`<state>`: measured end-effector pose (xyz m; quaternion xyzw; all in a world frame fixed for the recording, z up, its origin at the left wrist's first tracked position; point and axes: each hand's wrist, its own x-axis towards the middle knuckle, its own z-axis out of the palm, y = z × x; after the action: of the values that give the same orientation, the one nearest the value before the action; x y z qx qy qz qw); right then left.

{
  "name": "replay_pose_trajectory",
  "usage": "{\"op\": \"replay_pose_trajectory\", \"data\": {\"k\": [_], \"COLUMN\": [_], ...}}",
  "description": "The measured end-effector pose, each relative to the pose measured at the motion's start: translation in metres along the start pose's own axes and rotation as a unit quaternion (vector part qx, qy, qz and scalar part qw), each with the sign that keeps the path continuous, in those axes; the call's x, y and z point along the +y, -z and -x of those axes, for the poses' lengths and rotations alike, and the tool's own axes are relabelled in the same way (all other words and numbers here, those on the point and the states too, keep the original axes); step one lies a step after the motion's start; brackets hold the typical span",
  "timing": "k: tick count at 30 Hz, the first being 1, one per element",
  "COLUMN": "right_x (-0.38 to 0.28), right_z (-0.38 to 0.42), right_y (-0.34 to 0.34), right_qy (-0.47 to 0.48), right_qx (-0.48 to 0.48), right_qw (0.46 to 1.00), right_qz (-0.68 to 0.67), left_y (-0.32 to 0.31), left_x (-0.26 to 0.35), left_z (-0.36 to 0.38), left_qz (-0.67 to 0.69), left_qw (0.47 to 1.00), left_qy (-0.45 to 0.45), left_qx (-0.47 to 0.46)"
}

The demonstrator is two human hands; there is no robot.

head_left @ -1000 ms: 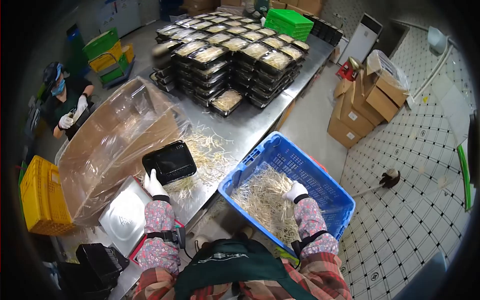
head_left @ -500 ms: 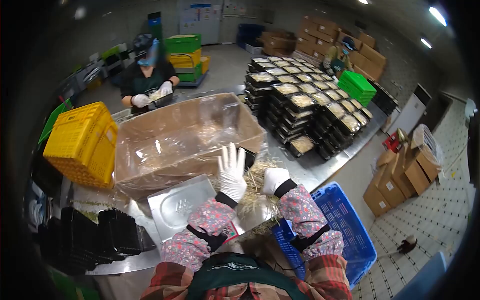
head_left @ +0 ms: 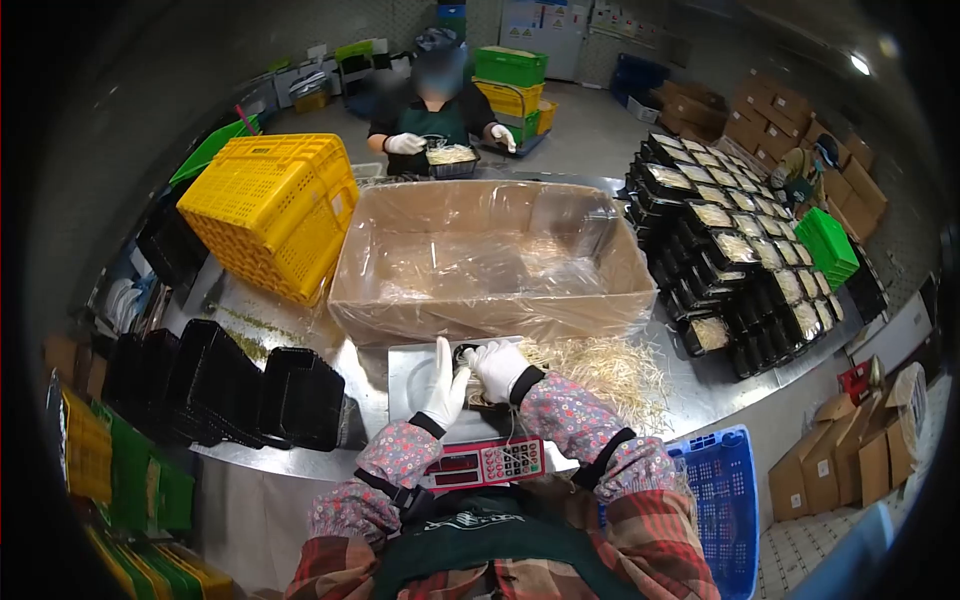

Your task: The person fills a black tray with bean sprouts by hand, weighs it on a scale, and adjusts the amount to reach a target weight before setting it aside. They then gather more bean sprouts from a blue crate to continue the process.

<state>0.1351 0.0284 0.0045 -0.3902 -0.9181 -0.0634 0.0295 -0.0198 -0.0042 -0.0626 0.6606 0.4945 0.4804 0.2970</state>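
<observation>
My left hand (head_left: 446, 390), in a white glove, has its fingers stretched out, flat against the left side of a black plastic tray (head_left: 466, 353). That tray stands on the metal plate of a weighing scale (head_left: 406, 382), mostly hidden by my hands. Over the tray, my right hand (head_left: 498, 368), also gloved, has its fingers curled down; what they hold is hidden. A loose pile of pale, thin stalks (head_left: 605, 375) lies just right of it. The scale's red keypad panel (head_left: 485, 463) faces me.
Beyond the scale stands a plastic-lined cardboard box (head_left: 490, 315). Nested black trays (head_left: 300, 395) and yellow crates (head_left: 265, 210) are at left. Filled trays (head_left: 735, 250) are stacked at right, a blue basket (head_left: 725, 500) below. A co-worker (head_left: 435, 115) handles a tray across the table.
My view has swung right to left. Both hands have come together over the scale, the right one moving from the stalk pile to the tray. The co-worker's hands have moved apart.
</observation>
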Motion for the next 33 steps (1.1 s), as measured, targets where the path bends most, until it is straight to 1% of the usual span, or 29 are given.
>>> {"op": "replay_pose_trajectory", "data": {"k": [1, 2, 4, 5, 6, 8, 9, 10, 12, 13, 14, 16, 18, 19, 20, 22, 23, 24, 26, 27, 28, 30, 33], "right_x": [-0.007, -0.016, -0.027, -0.029, -0.026, -0.018, -0.01, -0.001, 0.018, 0.026, 0.036, 0.054, 0.082, 0.091, 0.094, 0.085, 0.075, 0.074, 0.071, 0.073, 0.077, 0.089, 0.115], "right_z": [-0.003, -0.011, -0.016, -0.016, -0.014, -0.009, -0.004, 0.002, 0.013, 0.021, 0.032, 0.048, 0.056, 0.058, 0.06, 0.061, 0.064, 0.064, 0.062, 0.061, 0.063, 0.066, 0.079], "right_y": [-0.008, -0.021, -0.033, -0.036, -0.035, -0.032, -0.03, -0.028, -0.022, -0.016, -0.008, 0.037, 0.027, 0.018, 0.007, 0.003, -0.01, -0.006, 0.001, 0.0, 0.0, 0.003, 0.017], "right_qy": [0.003, -0.014, -0.03, -0.074, -0.072, -0.049, -0.001, -0.001, -0.002, 0.006, 0.008, -0.018, -0.027, -0.01, -0.007, -0.031, -0.038, -0.034, -0.098, -0.103, -0.12, -0.114, -0.139], "right_qx": [0.036, 0.047, 0.005, -0.003, -0.003, 0.043, 0.055, 0.056, -0.001, -0.019, -0.001, -0.065, -0.104, -0.082, -0.084, -0.108, -0.025, -0.026, -0.035, 0.014, 0.011, 0.018, 0.047], "right_qw": [0.999, 0.999, 0.999, 0.992, 0.992, 0.963, 0.961, 0.96, 0.948, 0.951, 0.956, 0.989, 0.983, 0.976, 0.976, 0.972, 0.983, 0.983, 0.97, 0.964, 0.96, 0.95, 0.897], "right_qz": [0.028, -0.009, -0.009, -0.1, -0.101, -0.263, -0.271, -0.274, -0.32, -0.307, -0.293, -0.129, -0.15, -0.201, -0.201, -0.206, -0.176, -0.177, -0.218, -0.244, -0.253, -0.288, -0.416], "left_y": [0.013, 0.017, 0.022, 0.018, 0.016, 0.011, 0.01, 0.007, 0.004, -0.003, -0.008, -0.014, -0.019, -0.021, -0.024, -0.027, -0.028, -0.027, -0.026, -0.026, -0.026, -0.024, -0.022], "left_x": [0.021, 0.032, 0.04, 0.033, 0.031, 0.029, 0.031, 0.033, 0.039, 0.037, 0.034, 0.033, 0.03, 0.032, 0.034, 0.035, 0.034, 0.034, 0.034, 0.034, 0.034, 0.035, 0.035], "left_z": [-0.004, -0.006, -0.009, -0.01, -0.012, -0.011, -0.011, -0.011, -0.011, -0.01, -0.009, -0.007, -0.006, -0.007, -0.008, -0.007, -0.006, -0.006, -0.006, -0.006, -0.006, -0.005, -0.003], "left_qz": [-0.084, -0.117, -0.277, -0.239, -0.24, -0.255, -0.277, -0.279, -0.351, -0.385, -0.386, -0.429, -0.435, -0.44, -0.444, -0.442, -0.432, -0.423, -0.418, -0.42, -0.421, -0.423, -0.411], "left_qw": [0.995, 0.989, 0.948, 0.963, 0.963, 0.961, 0.954, 0.953, 0.927, 0.915, 0.915, 0.899, 0.897, 0.896, 0.894, 0.896, 0.901, 0.905, 0.908, 0.907, 0.906, 0.905, 0.911], "left_qy": [-0.059, -0.087, -0.119, -0.067, -0.066, -0.021, -0.057, -0.056, -0.091, -0.085, -0.081, -0.064, -0.054, -0.046, -0.037, -0.027, -0.026, -0.025, -0.017, -0.015, -0.013, -0.01, -0.018], "left_qx": [0.002, -0.008, -0.101, -0.107, -0.106, -0.105, -0.099, -0.101, -0.099, -0.087, -0.085, -0.063, -0.054, -0.049, -0.043, -0.036, -0.033, -0.029, -0.034, -0.035, -0.035, -0.033, -0.034]}}
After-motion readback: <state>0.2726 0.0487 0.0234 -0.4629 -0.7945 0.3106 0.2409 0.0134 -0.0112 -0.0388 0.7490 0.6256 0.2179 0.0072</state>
